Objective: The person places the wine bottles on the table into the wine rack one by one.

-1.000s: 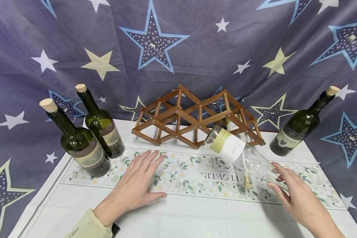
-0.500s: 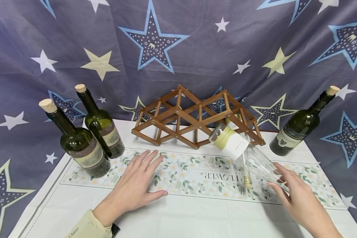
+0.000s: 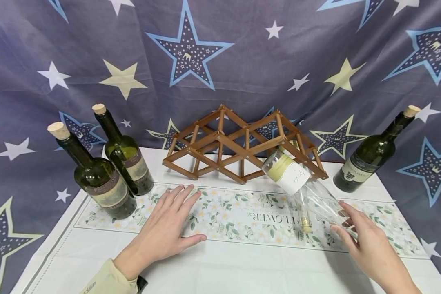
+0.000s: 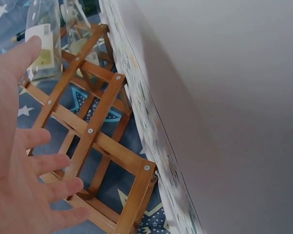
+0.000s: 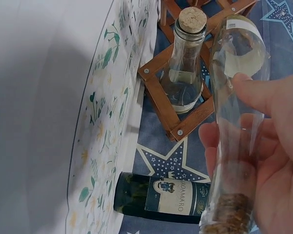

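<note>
My right hand [image 3: 375, 245] grips a clear glass wine bottle [image 3: 293, 177] around its neck, with the thumb along the glass in the right wrist view. The bottle is tilted, its labelled base pointing at the right part of a brown wooden folding wine rack [image 3: 247, 157]. A second clear bottle [image 5: 183, 80] with a cork [image 5: 192, 20] lies in the rack's right lower opening, neck toward me; the held bottle partly covers it in the head view. My left hand [image 3: 169, 228] holds nothing, its fingers spread over the table in front of the rack.
Two corked green wine bottles [image 3: 103, 185] stand at the left. Another corked green bottle [image 3: 365, 159] stands right of the rack. A floral runner [image 3: 224, 216] crosses the white table [image 3: 242, 269]. A star-patterned curtain [image 3: 235, 61] hangs behind.
The held bottle's base has swung slightly right and back toward the rack's right opening. My right hand has barely shifted, and my left hand stays almost still.
</note>
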Demonstrator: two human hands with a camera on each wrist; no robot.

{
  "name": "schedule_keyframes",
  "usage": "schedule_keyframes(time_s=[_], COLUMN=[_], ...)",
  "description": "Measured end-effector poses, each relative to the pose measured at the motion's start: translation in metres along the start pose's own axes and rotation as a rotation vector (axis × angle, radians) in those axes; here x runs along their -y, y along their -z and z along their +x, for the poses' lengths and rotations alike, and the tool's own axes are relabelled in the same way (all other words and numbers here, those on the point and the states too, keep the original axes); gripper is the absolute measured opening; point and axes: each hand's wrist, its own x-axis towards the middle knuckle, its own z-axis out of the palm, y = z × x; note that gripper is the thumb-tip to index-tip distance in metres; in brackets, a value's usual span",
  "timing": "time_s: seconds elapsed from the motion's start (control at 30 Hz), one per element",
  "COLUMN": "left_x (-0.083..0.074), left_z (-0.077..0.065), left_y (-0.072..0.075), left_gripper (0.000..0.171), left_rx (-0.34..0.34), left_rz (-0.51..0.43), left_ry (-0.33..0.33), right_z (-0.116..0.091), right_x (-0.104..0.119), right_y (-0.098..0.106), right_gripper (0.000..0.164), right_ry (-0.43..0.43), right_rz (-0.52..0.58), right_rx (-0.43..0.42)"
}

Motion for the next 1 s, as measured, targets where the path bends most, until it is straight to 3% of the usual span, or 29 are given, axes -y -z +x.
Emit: schedule_keyframes(time_s=[0.3, 1.0], left_x=[0.001, 0.002], left_z=[0.0, 0.0], left_y=[0.0, 0.001], left_gripper=[0.105, 0.104], left_rx=[-0.012, -0.026], left_rz=[-0.003, 0.001], left_ry=[-0.005, -0.012], right_z=[0.0, 0.004], right_x=[0.003, 0.017], right_y=[-0.005, -0.004], right_gripper=[0.067, 0.063], right_ry=[-0.007, -0.145], right_rz=[0.005, 0.051], right_rx=[-0.027, 0.052])
